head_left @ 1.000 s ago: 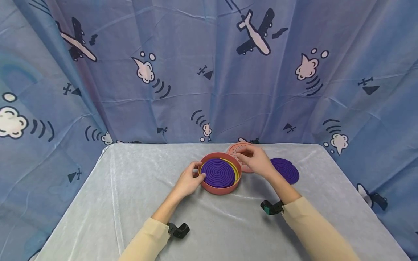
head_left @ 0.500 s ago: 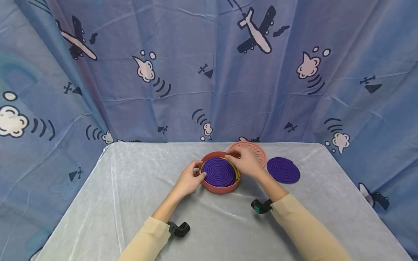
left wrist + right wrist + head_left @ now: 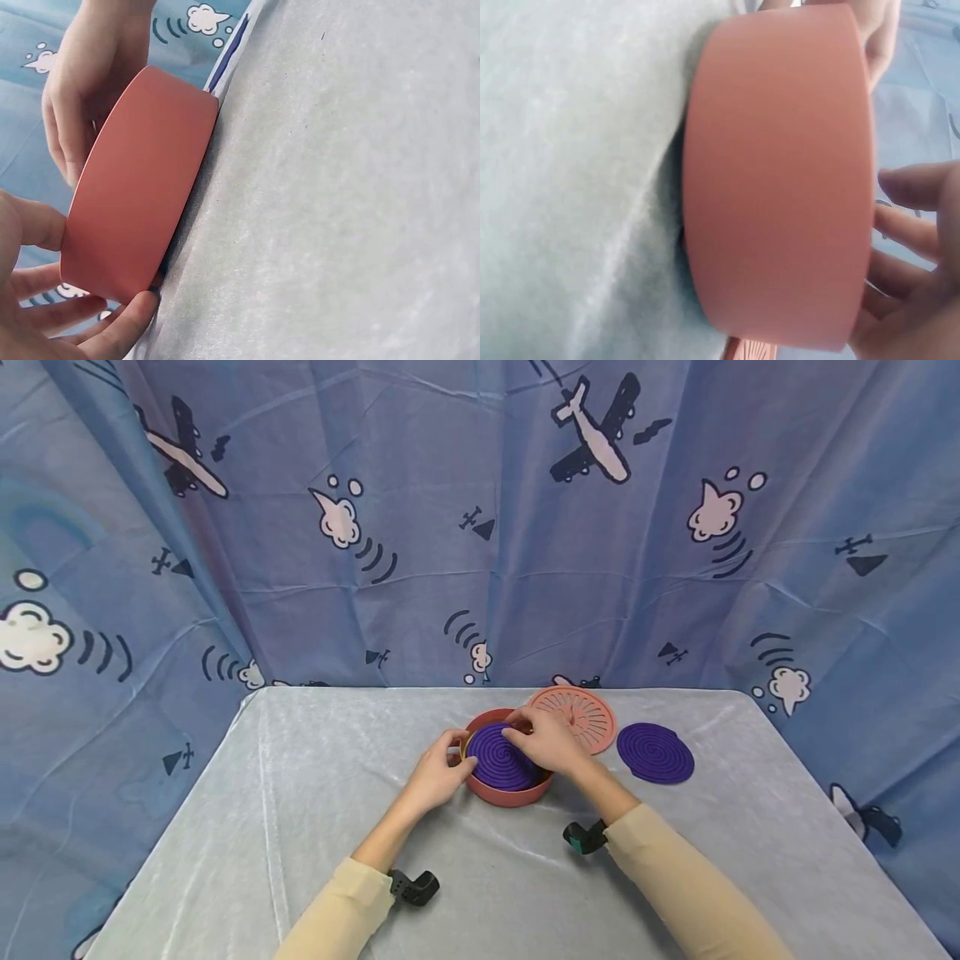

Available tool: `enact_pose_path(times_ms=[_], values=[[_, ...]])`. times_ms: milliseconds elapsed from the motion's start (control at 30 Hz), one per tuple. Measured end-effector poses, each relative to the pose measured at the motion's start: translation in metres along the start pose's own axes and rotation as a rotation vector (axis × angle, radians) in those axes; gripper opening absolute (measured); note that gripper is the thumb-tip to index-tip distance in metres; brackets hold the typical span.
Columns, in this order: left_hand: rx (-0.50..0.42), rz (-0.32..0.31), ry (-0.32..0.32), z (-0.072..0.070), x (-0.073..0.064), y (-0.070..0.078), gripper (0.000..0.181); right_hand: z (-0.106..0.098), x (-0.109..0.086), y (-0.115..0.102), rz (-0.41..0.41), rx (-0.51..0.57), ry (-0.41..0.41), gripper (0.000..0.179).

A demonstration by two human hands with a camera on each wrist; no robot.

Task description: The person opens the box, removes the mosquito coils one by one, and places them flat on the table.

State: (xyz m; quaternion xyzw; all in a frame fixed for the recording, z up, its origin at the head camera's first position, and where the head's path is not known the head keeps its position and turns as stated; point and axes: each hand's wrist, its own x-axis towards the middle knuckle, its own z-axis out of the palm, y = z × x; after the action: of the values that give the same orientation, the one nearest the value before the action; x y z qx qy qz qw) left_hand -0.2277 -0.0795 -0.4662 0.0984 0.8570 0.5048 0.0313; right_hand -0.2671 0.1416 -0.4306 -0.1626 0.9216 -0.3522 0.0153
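Observation:
A round terracotta mosquito coil holder (image 3: 506,797) rests on the table, with a purple mosquito coil (image 3: 497,762) lying inside. A thin strip of a yellow coil (image 3: 464,747) shows beneath it at the left. My left hand (image 3: 440,777) grips the holder's left side, thumb at the rim; the left wrist view has fingers low on the wall (image 3: 142,180). Above the holder's right part is my right hand (image 3: 551,745), its thumb and fingers apart over the coil's edge. In the right wrist view its fingers (image 3: 911,184) are partly hidden by the holder's wall; whether they touch the coil is unclear.
Behind the holder at the right lies a slotted pink lid (image 3: 596,722). A second purple coil (image 3: 655,753) is flat on the table to its right. The white cloth-covered table (image 3: 337,760) ends at a blue printed curtain (image 3: 412,643).
My right hand has moved left from over the lid to above the coil in the holder, uncovering the lid and the second coil. My left hand keeps its grip on the holder.

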Motion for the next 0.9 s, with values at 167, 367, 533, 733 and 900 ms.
enact_pose_path(times_ms=[167,367,533,733,900], values=[[0.010,0.008,-0.002,0.000,0.001,-0.002,0.044,0.007,0.003,0.000,0.042,-0.057,-0.016,0.035],[0.001,-0.014,-0.004,-0.001,0.000,-0.001,0.045,0.011,0.004,-0.004,0.075,-0.093,-0.023,0.036],[0.000,0.012,-0.004,-0.001,0.000,-0.001,0.044,0.013,0.003,-0.003,0.067,-0.089,-0.016,0.036],[-0.006,0.018,-0.002,0.000,0.001,-0.002,0.043,0.012,0.001,-0.002,0.058,-0.018,-0.012,0.035],[-0.001,0.014,0.001,0.000,0.001,-0.002,0.043,0.009,0.000,-0.001,0.049,0.037,0.012,0.032]])
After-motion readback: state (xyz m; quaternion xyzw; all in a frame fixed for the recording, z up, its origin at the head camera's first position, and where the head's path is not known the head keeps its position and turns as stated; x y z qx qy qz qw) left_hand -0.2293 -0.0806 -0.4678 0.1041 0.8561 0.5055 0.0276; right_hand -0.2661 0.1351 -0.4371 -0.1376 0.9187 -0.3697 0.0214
